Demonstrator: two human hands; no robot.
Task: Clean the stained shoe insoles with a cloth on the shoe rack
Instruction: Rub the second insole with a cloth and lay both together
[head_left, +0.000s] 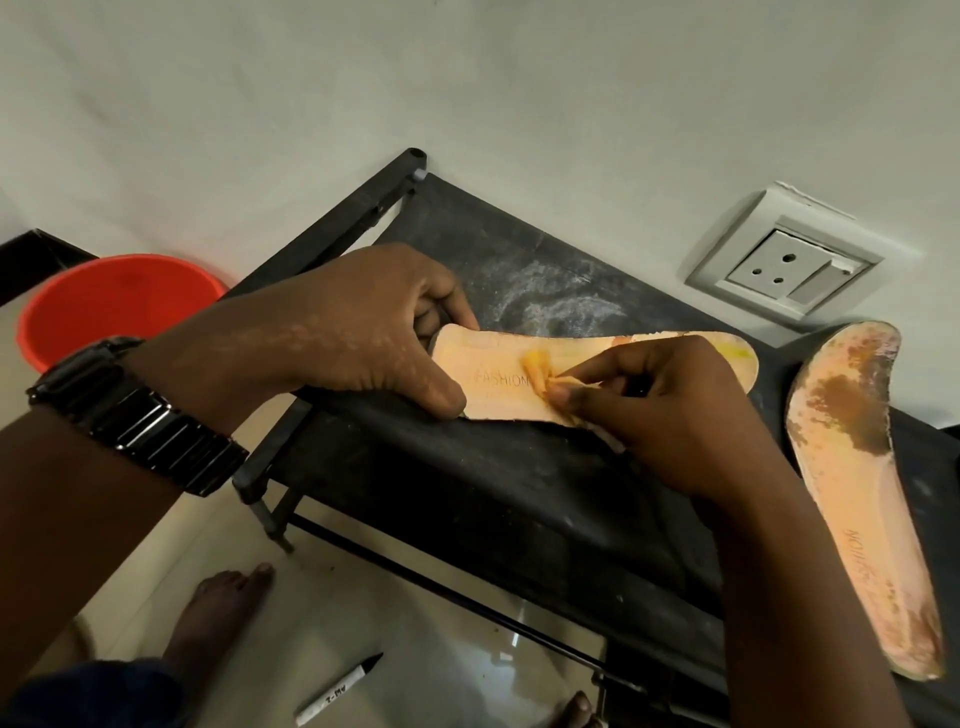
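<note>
Cloth (538, 372), crumpled yellow, pinched by right hand (670, 415) on flat peach insole (493, 353).

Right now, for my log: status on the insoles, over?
Left hand holds insole on rack. Right hand pinches cloth on it. Second insole stained, untouched. Nothing blocking.

The right hand (670, 410) covers most of the cloth (540, 374) and the middle of the insole (488, 364); the left forearm (67, 499) hides the bucket (114, 301) rim's near side.

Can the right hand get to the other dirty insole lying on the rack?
Probably yes. The second insole lies bare on the rack just beside the right hand, nothing between them, though that hand pinches a cloth.
</note>
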